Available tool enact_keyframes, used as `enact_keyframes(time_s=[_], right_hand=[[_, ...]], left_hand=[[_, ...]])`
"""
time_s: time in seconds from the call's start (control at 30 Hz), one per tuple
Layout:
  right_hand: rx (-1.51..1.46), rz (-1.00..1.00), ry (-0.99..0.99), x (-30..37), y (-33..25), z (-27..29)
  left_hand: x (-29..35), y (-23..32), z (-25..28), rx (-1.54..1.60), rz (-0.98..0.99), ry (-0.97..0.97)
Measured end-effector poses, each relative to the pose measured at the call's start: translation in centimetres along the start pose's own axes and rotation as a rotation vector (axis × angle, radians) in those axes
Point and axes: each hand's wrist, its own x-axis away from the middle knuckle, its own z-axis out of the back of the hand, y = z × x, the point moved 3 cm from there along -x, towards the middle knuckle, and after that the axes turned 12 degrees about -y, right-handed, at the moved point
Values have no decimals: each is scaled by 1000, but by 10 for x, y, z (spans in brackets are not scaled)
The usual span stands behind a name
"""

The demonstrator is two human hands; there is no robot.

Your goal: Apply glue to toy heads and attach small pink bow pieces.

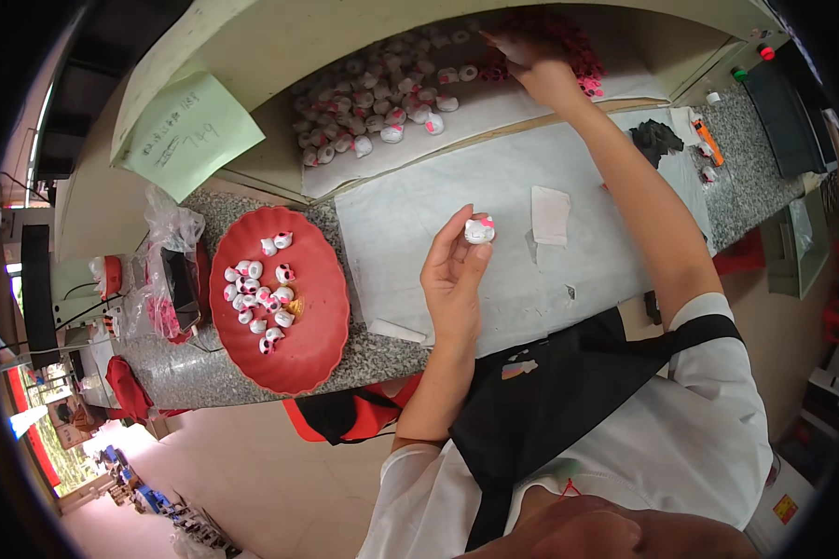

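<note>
My left hand [452, 275] is raised over the white work mat [410, 214], pinching a small white toy head with a pink bow [479, 229] between thumb and fingertips. My right hand [531, 63] reaches far forward into the shallow cream bin [364, 177], its fingers resting in a heap of small pink pieces [569, 42]. I cannot tell if it grips one. A pile of white toy heads [373, 107] fills the bin's left and middle. To my left, a red oval tray [322, 321] holds several finished white and pink heads [261, 293].
A green paper note [191, 130] hangs on the bin's left wall. A white slip [550, 214] lies on the mat. A black cloth [655, 140], an orange tool [707, 142] and a dark machine [788, 116] sit at right. Plastic bags [163, 279] and a small device [179, 289] crowd the granite counter's left end.
</note>
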Motion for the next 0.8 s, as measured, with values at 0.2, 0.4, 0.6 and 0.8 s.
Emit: enact_keyframes(time_s=[0.2,0.4,0.6,0.8], right_hand=[[306,-248,-502,-41,-8,-30],[-50,42,-554,-13,-22,-14],[-175,-271,-429,12,-26,12],[40,-158,-348,28,-40,8]], left_hand=[[1,-3,1,26,36,-10],[0,-1,2,39,59,-7],[-2,-1,2,30,66,-5],[-3,-2,1,-25,50,6]])
